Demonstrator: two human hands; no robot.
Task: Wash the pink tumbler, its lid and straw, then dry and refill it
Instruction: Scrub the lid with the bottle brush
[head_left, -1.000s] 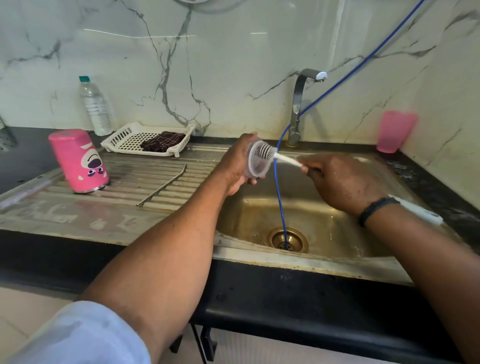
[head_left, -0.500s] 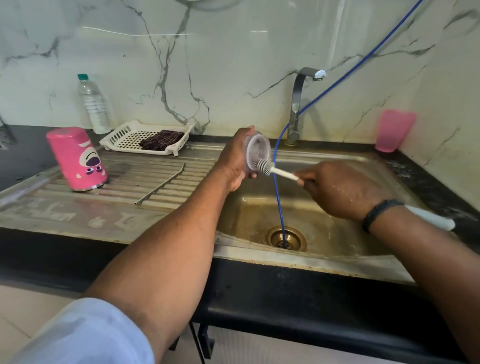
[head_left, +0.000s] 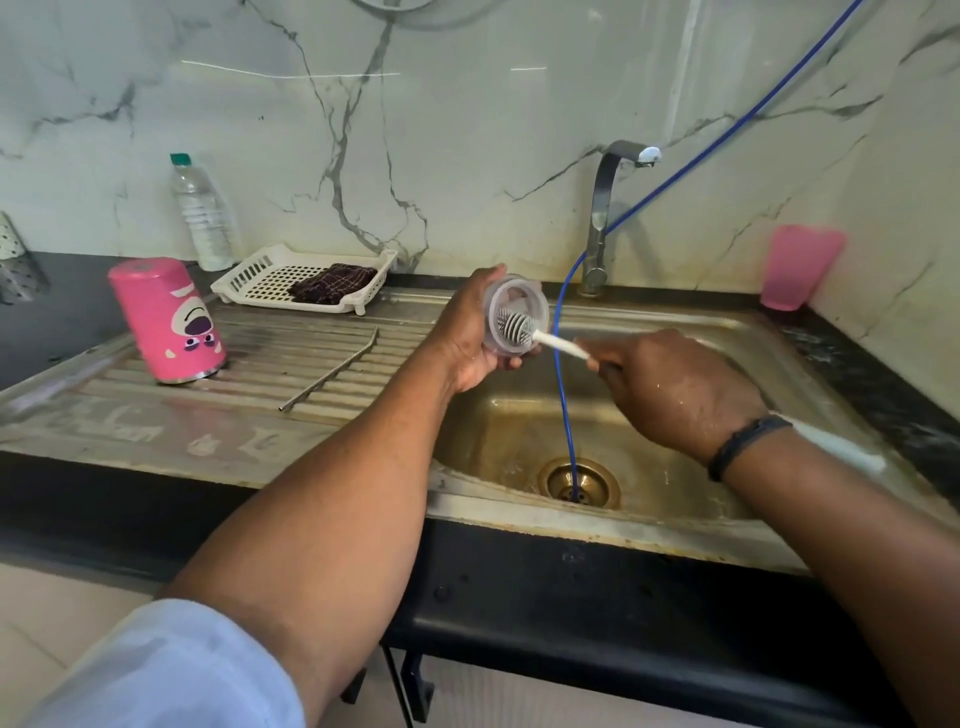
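Note:
My left hand (head_left: 470, 332) grips the clear round lid (head_left: 511, 301) upright over the left side of the sink (head_left: 675, 332), its inner face turned to the right. My right hand (head_left: 675, 389) holds the white handle of a bottle brush (head_left: 558, 344), whose grey bristled head presses inside the lid. The pink tumbler (head_left: 166, 322) stands upside down on the steel draining board (head_left: 156, 415) at the left. The metal straw (head_left: 330, 370) lies on the board's ridges between tumbler and sink.
A white plastic basket (head_left: 249, 278) with a dark cloth (head_left: 332, 283) sits at the back, a water bottle (head_left: 202, 213) behind it. The tap (head_left: 605, 208) stands behind the sink; a blue hose (head_left: 563, 364) runs down into the drain (head_left: 579, 480). A pink cup (head_left: 800, 267) stands far right.
The brush head has shifted across the lid's inner face, from its top edge to its lower rim and back into its middle. The left hand turned the lid slightly. Tumbler and straw stay put.

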